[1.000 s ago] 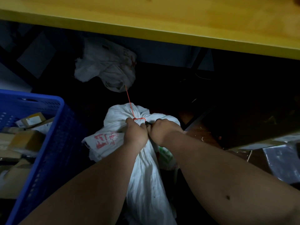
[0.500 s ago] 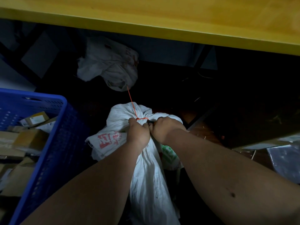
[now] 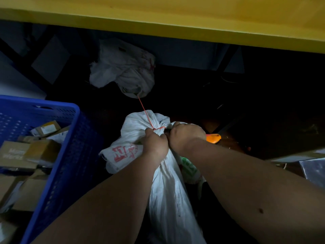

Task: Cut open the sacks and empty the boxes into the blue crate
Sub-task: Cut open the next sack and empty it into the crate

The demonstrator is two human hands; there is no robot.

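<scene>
Both hands are clamping right at the tied neck of the white woven sack (image 3: 168,194): the left hand (image 3: 154,147) is gripping the bunched cloth just below the red string (image 3: 159,128), fingers curled tight round it. Hard against it, the right hand (image 3: 186,136) is closing on a dark tool tip (image 3: 166,131) pressed to the knot; whether that is a blade I cannot tell.

Since a second ago an orange handle end (image 3: 213,137) is poking out just beyond the right wrist, where nothing showed earlier. To me that says the tool is being angled in for the cut. The string is still whole, running taut away from the grip up to a crumpled empty sack (image 3: 123,71) under the yellow shelf edge (image 3: 175,27).

So the sack is still sealed, standing upright beneath the grip. Just beside the left forearm, the blue crate (image 3: 70,155) is already holding cardboard boxes (image 3: 42,148), waiting for this load.
</scene>
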